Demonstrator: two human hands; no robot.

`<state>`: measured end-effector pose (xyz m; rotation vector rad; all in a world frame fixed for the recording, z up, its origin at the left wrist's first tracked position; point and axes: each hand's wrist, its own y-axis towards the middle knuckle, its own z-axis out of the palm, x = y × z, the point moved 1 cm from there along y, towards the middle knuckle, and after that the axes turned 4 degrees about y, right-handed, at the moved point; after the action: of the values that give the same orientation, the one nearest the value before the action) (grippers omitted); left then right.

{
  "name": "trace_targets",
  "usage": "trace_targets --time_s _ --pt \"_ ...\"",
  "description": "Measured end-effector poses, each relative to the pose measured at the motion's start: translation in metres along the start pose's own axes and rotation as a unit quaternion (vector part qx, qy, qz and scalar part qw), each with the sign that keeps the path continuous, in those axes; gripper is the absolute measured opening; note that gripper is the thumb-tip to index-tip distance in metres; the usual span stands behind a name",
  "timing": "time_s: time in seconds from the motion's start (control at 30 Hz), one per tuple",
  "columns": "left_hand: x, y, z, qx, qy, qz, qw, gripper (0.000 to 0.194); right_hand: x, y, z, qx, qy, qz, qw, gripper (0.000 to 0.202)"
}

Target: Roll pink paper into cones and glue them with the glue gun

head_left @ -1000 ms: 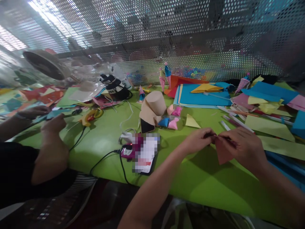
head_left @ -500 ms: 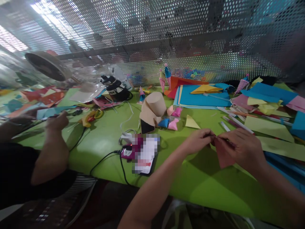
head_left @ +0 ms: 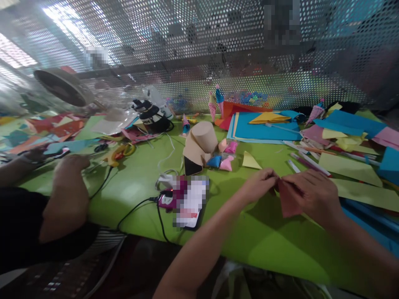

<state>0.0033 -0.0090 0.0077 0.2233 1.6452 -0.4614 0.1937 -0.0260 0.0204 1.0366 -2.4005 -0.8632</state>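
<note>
Both of my hands hold a small reddish-pink piece of paper (head_left: 287, 202) just above the green table (head_left: 134, 187). My left hand (head_left: 259, 183) pinches its upper left corner. My right hand (head_left: 313, 194) grips its right side and covers part of it. The paper hangs down in a pointed, folded shape. A yellow paper triangle (head_left: 250, 160) lies on the table beyond my left hand. Several white and pink pens (head_left: 304, 160) lie past my right hand.
A phone (head_left: 188, 200) with a black cable lies left of my arms. Behind it stand a tan paper cone (head_left: 199, 143) and small folded paper shapes (head_left: 226, 155). Blue paper sheets (head_left: 264, 126) fill the back right. Another person's hand (head_left: 70, 166) rests at left near yellow scissors (head_left: 120, 151).
My hands with the paper have shifted slightly left and stayed together. The person at left has moved their hand a little on the table.
</note>
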Motion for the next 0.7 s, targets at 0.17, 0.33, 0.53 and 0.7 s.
trace_targets --time_s 0.17,0.33,0.53,0.7 --pt "0.0024 0.0004 0.0000 -0.005 0.011 -0.008 1.000 0.012 0.0002 -0.0021 0.0030 -0.007 -0.038 -0.023 0.999 0.009" --pt "0.0036 0.0016 -0.0001 -0.002 -0.001 0.009 1.000 0.011 0.0030 -0.0014 0.0024 -0.018 -0.060 -0.036 0.997 0.009" --pt "0.0040 0.0025 0.0000 -0.002 -0.003 0.008 1.000 0.012 0.0029 -0.0028 0.0030 -0.017 -0.061 -0.045 0.997 0.010" --pt "0.0055 0.0030 -0.0003 -0.016 0.001 0.008 1.000 0.012 -0.0002 -0.0060 0.0070 -0.008 -0.054 -0.039 0.998 0.014"
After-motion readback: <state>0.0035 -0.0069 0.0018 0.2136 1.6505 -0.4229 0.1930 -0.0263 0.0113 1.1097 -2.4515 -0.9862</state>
